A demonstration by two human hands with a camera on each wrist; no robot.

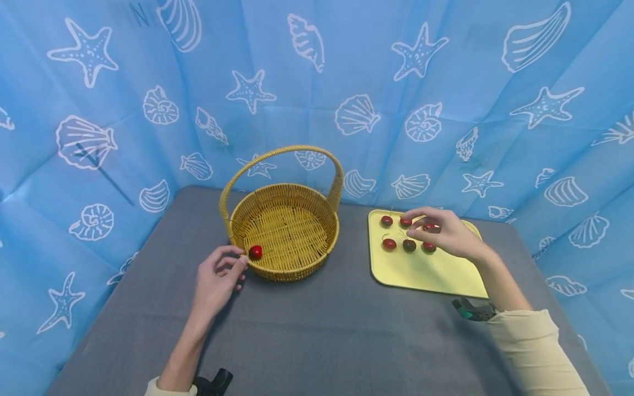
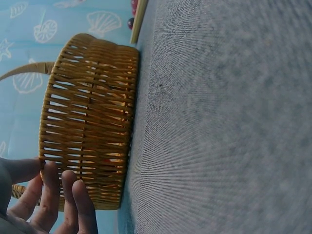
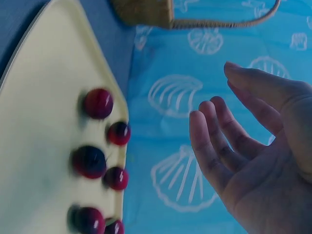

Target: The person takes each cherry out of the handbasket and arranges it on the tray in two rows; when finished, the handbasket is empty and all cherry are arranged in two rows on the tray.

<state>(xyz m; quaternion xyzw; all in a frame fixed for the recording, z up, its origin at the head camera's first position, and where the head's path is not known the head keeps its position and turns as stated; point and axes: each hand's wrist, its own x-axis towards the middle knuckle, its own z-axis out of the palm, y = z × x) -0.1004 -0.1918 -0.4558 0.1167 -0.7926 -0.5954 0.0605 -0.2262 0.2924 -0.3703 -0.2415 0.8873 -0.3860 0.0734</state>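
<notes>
A round woven basket (image 1: 292, 271) with a tall arched handle stands on the grey table, one red cherry (image 1: 255, 252) lying inside near its left rim. My left hand (image 1: 218, 278) pinches that rim between thumb and fingers, and the left wrist view shows other fingers against the outer wall (image 2: 87, 107). To the right, a yellow tray (image 1: 446, 278) bears several dark red cherries (image 1: 388, 244) in two rows. Over them hovers my right hand (image 1: 448, 234), holding nothing, with thumb and fingers apart in the right wrist view. It partly hides the right-hand cherries in the head view.
A blue curtain (image 1: 307, 93) printed with white shells and starfish hangs behind and along the sides of the table. Grey tabletop (image 1: 327, 324) lies between the basket and the tray and in front of both.
</notes>
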